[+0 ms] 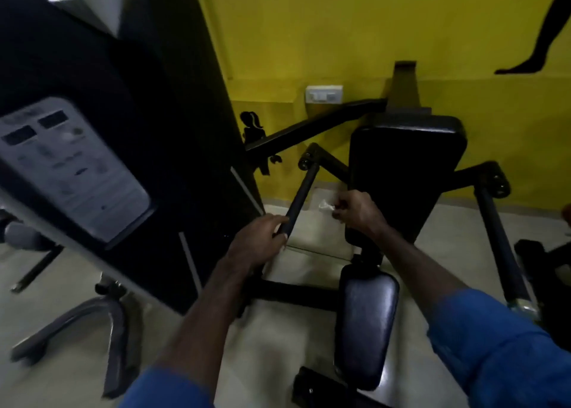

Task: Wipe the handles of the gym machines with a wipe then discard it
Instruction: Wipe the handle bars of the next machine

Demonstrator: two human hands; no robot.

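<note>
Wipe pinched beside the machine's left handle

The small white wipe (326, 205) sits crumpled in the fingertips of the right hand (358, 209), held in the air just right of the black left handle (301, 192) and in front of the back pad (404, 172). The left hand (256, 243) curls its fingers round the lower end of that handle. The right handle (500, 247) stands well apart, untouched. Below lie the seat pad (364, 324), pale floor (293, 345) and yellow wall (340, 30).
</note>
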